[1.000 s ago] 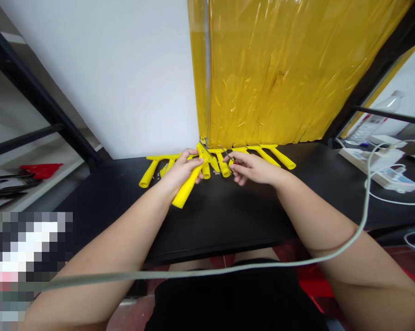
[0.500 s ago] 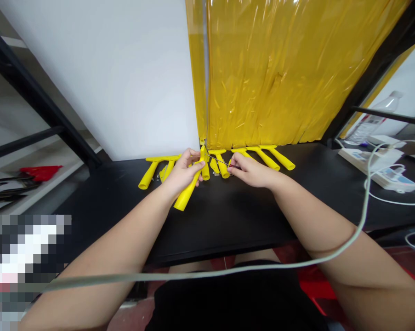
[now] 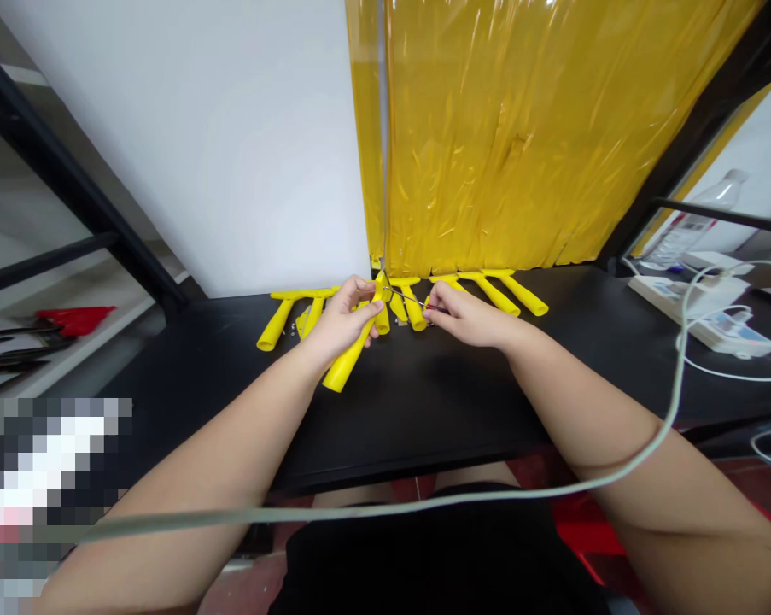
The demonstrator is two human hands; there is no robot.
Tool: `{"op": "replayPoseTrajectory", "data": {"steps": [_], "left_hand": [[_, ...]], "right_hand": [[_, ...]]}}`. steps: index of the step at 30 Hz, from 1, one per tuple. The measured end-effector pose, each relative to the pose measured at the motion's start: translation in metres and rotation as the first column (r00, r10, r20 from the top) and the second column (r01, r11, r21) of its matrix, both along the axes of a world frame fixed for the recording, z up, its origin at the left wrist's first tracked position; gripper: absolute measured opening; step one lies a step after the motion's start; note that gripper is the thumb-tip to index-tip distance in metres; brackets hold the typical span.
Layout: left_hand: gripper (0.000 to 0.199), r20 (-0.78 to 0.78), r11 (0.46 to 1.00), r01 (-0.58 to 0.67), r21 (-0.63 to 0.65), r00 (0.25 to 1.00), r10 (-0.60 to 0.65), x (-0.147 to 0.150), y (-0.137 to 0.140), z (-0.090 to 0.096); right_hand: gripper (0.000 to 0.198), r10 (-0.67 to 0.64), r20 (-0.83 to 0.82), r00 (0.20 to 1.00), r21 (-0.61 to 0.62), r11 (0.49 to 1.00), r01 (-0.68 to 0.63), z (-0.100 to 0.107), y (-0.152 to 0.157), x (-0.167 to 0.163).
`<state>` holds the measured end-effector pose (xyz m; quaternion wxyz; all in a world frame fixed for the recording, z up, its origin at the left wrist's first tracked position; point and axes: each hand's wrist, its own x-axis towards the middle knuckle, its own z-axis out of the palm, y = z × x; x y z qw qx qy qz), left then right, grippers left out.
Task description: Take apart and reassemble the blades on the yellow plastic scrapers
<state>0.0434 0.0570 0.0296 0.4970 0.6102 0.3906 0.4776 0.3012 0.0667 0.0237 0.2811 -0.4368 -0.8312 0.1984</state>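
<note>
My left hand (image 3: 347, 320) is closed round a yellow plastic handle (image 3: 347, 363), tilted with its hollow round end toward me. In my right hand (image 3: 457, 314) is a screwdriver (image 3: 411, 298), its thin metal shaft pointing left. The shaft's tip meets the upper part of the handle; my fingers cover most of the grip, and the exact contact spot is too small to make out. Behind and beside my hands lie several more yellow handles (image 3: 273, 329) with crosspieces. Small metal bits (image 3: 293, 329), perhaps screws, rest near the left ones.
A black table (image 3: 398, 410) carries everything. White and yellow film-covered panels (image 3: 519, 145) stand behind it. To the right are a white power strip (image 3: 705, 316), cables and a plastic bottle (image 3: 698, 218). A pale cable (image 3: 423, 504) hangs across in front of me.
The handle's upper end has shifted very slightly to the right with my left hand. My right hand and the screwdriver stay almost in place.
</note>
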Motion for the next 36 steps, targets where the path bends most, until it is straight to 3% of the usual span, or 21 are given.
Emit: {"op": "replayPoseTrajectory", "data": {"steps": [22, 28, 32, 36], "left_hand": [[0.032, -0.041, 1.000, -0.017, 0.018, 0.999, 0.018, 0.000, -0.001, -0.001], [0.028, -0.156, 0.992, -0.057, 0.114, 0.985, 0.075, -0.002, 0.004, -0.006], [0.025, -0.217, 0.988, -0.048, 0.145, 0.973, 0.079, -0.002, 0.007, -0.011], [0.024, -0.203, 0.986, -0.070, 0.151, 0.974, 0.100, -0.002, 0.008, -0.010]], "right_hand": [[0.019, -0.006, 0.001, 1.000, -0.018, 1.000, 0.006, 0.003, -0.002, 0.000], [0.027, -0.034, -0.072, 0.997, -0.012, 0.999, 0.033, 0.006, 0.000, -0.002], [0.041, -0.076, -0.196, 0.978, -0.119, 0.991, 0.053, 0.008, 0.000, -0.005], [0.020, -0.078, -0.341, 0.937, -0.285, 0.958, -0.024, 0.002, -0.001, -0.008]]}}
